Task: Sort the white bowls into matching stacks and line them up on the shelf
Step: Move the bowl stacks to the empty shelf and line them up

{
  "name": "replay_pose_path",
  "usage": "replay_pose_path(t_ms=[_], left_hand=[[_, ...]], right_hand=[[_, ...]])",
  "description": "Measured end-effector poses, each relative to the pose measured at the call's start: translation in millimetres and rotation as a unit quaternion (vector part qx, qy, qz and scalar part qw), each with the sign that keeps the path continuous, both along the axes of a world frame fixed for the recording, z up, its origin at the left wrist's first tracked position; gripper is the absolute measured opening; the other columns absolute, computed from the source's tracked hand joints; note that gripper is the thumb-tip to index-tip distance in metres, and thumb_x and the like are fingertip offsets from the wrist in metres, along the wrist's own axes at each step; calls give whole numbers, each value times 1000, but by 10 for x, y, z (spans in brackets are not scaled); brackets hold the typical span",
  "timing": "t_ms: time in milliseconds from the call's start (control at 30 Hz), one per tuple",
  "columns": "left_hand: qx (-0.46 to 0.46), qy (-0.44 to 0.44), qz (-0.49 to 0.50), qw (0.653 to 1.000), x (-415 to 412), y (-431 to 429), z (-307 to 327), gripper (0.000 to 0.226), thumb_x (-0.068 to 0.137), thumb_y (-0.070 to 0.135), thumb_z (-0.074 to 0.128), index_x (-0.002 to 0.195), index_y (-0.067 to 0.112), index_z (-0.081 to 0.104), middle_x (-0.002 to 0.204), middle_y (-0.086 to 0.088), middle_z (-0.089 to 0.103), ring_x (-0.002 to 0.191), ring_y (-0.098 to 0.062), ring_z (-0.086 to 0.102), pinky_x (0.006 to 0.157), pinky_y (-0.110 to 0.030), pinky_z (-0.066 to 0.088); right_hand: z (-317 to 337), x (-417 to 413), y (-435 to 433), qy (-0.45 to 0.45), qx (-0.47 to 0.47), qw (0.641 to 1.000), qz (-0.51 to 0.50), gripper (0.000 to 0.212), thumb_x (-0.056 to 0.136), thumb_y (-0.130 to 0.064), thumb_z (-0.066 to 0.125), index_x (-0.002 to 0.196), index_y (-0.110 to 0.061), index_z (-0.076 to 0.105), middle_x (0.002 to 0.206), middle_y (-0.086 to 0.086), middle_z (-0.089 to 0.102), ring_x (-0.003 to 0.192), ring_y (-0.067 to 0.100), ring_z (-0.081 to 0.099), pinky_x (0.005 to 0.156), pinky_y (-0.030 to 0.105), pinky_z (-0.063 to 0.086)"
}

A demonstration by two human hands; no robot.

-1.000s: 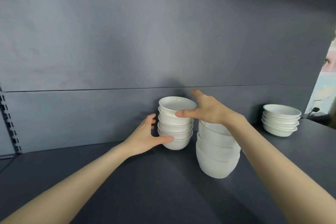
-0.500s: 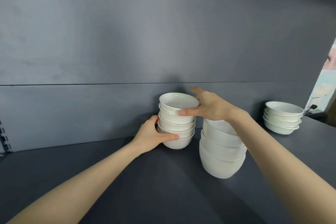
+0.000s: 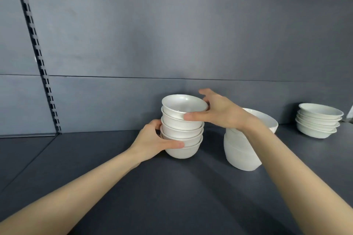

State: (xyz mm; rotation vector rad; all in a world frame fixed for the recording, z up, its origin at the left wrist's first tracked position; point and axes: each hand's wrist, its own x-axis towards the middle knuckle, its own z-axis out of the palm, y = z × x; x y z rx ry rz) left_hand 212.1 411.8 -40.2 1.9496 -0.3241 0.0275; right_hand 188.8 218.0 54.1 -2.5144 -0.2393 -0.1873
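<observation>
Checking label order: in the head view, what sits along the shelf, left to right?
Slotted rail → stack of small bowls → stack of deep bowls → stack of shallow bowls.

Three stacks of white bowls stand on the dark shelf [image 3: 172,192]. The small stack [image 3: 181,135] has five round bowls; its top bowl [image 3: 183,104] sits a little tilted. The left hand [image 3: 152,141] grips the stack low, and the right hand [image 3: 219,112] pinches the top bowl. Just right stands the deep stack [image 3: 240,154], leaning. The shallow stack [image 3: 318,122] is well apart, far right.
</observation>
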Motion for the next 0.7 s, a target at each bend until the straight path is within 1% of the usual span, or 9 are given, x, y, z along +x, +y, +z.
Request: replay_pose_path(t_ms=[67, 133, 200, 267, 300, 367, 533, 633, 700], left_hand=[[-4, 3, 15, 1000, -107, 48, -6, 75, 57, 31, 91, 120, 23, 53, 110, 15, 62, 99, -6, 62, 78, -20, 50], [-11, 10, 28, 1000, -217, 71, -18, 76, 57, 31, 91, 122, 23, 52, 110, 15, 62, 98, -3, 61, 74, -17, 49], [-22, 12, 36, 999, -315, 77, -26, 76, 58, 30, 90, 124, 22, 52, 110, 15, 63, 98, -1, 61, 71, -14, 48], [-35, 13, 42, 998, -382, 68, -33, 76, 59, 29, 90, 125, 22, 52, 110, 14, 64, 97, -1, 62, 70, -13, 48], [-43, 15, 44, 998, -407, 62, -45, 75, 60, 28, 89, 125, 21, 53, 110, 14, 64, 97, -1, 63, 70, -13, 49], [-65, 18, 50, 996, -446, 41, -74, 73, 62, 26, 88, 125, 20, 53, 111, 14, 65, 98, -1, 63, 70, -14, 50], [-106, 6, 58, 993, -489, -8, -189, 68, 67, 25, 85, 126, 20, 53, 113, 14, 65, 103, -1, 61, 80, -17, 51], [-129, -4, 51, 990, -499, -21, -223, 65, 70, 22, 83, 127, 21, 52, 114, 15, 66, 102, 6, 61, 76, -9, 50], [-146, -7, 45, 988, -498, -22, -237, 62, 71, 17, 82, 126, 20, 54, 112, 14, 68, 102, 6, 62, 78, -10, 51]], right_hand=[[-97, -67, 30, -10, 46, 999, 0, 109, 65, -58, 77, 149, -15, 22, 137, -1, 45, 129, 18, 43, 106, 33, 38], [-198, -136, 65, -10, 104, 995, 6, 109, 65, -55, 78, 149, -15, 20, 144, -2, 40, 130, 15, 42, 106, 31, 38], [-288, -197, 96, -6, 164, 986, 18, 99, 69, -47, 79, 147, -19, 25, 141, -5, 42, 122, 8, 46, 96, 19, 40], [-375, -235, 112, -2, 221, 974, 41, 71, 73, -36, 79, 131, -25, 38, 127, -11, 51, 104, -6, 52, 78, 6, 43], [-426, -246, 114, 2, 254, 966, 54, 67, 75, -33, 78, 130, -23, 41, 121, -15, 54, 99, -10, 53, 71, 3, 44], [-512, -259, 115, 12, 301, 951, 73, 67, 77, -30, 76, 134, -21, 42, 123, -16, 55, 101, -13, 52, 69, -1, 43], [-635, -175, 77, 37, 333, 937, 101, 71, 74, -32, 76, 136, -21, 44, 128, -10, 59, 116, 3, 56, 86, 17, 50], [-656, -162, 34, 36, 332, 935, 115, 63, 77, -20, 77, 133, -19, 48, 125, -10, 63, 113, 2, 60, 85, 14, 51], [-678, -165, 14, 32, 342, 931, 120, 60, 77, -14, 77, 131, -17, 51, 122, -9, 65, 109, 2, 62, 81, 13, 51]])
